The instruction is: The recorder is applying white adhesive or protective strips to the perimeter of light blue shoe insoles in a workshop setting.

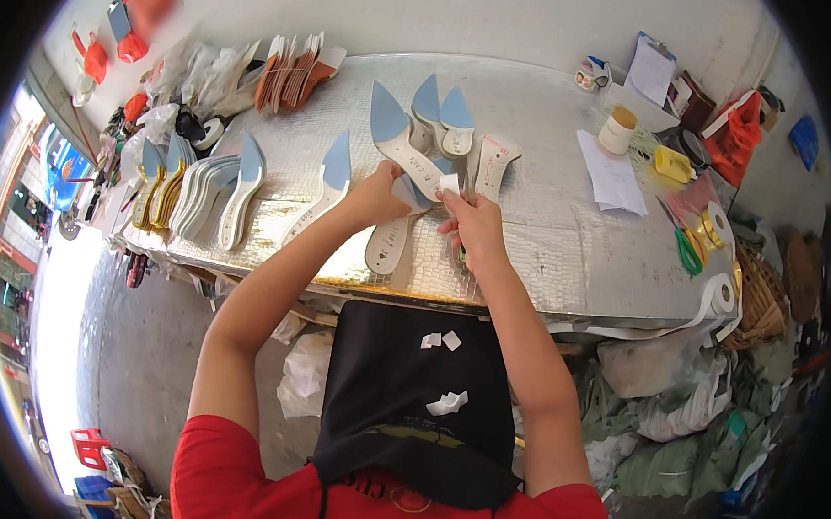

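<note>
A shoe insole (406, 152) with a blue pointed toe and a white, marked heel part slants between my hands, its heel end toward the right. The fingers of my left hand (377, 200) are closed at its left edge, gripping it. My right hand (477, 229) pinches a small white strip (449, 183) at the heel end. Below them, another insole (386, 247) lies with its rounded white heel toward me. Beyond my hands rest more blue-toed insoles (456, 124), and one heel (495, 166) shows just right of my right hand. My fingers partly hide the contact.
Stacked insoles (198, 192) line the table's left side, with a tied brown bundle (298, 75) behind. At right are white papers (613, 170), a tub (618, 129), a yellow bottle (672, 164), green-handled scissors (688, 251) and a white tape roll (721, 294). White scraps (447, 403) lie on my black apron.
</note>
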### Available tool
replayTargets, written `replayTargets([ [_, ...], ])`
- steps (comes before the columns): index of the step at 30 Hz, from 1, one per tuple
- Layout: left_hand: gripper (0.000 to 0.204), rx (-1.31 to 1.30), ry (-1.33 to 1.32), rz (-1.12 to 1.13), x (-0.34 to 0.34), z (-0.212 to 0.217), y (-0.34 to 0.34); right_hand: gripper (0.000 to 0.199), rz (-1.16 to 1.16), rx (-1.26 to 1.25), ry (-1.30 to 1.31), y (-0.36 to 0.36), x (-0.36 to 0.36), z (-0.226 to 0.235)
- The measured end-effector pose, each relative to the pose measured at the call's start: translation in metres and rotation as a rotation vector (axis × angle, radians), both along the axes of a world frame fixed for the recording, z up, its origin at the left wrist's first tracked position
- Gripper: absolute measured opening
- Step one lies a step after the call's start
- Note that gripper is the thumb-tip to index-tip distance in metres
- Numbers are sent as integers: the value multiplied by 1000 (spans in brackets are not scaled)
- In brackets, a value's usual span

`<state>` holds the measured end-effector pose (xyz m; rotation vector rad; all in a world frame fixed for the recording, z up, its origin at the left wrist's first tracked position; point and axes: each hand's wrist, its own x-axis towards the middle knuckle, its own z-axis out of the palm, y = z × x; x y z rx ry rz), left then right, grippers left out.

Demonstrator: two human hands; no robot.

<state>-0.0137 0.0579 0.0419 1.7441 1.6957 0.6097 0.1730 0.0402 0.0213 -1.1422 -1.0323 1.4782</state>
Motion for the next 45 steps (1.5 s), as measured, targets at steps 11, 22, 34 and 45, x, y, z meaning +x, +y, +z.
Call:
replayTargets([
  [11,66,167,314,34,12,2,-14,21,24,140,66,27,-14,25],
  [22,39,-107,-321,-56,-7,7,-46,29,-188,197,3,35,37,74],
  [34,40,-316,-1265,-81,41,-16,-145,19,-34,171,-264,-129,56,13],
  [45,41,-401,-1344,234,58,-26,-188,16,-158,461,-462,-157,50,-15],
])
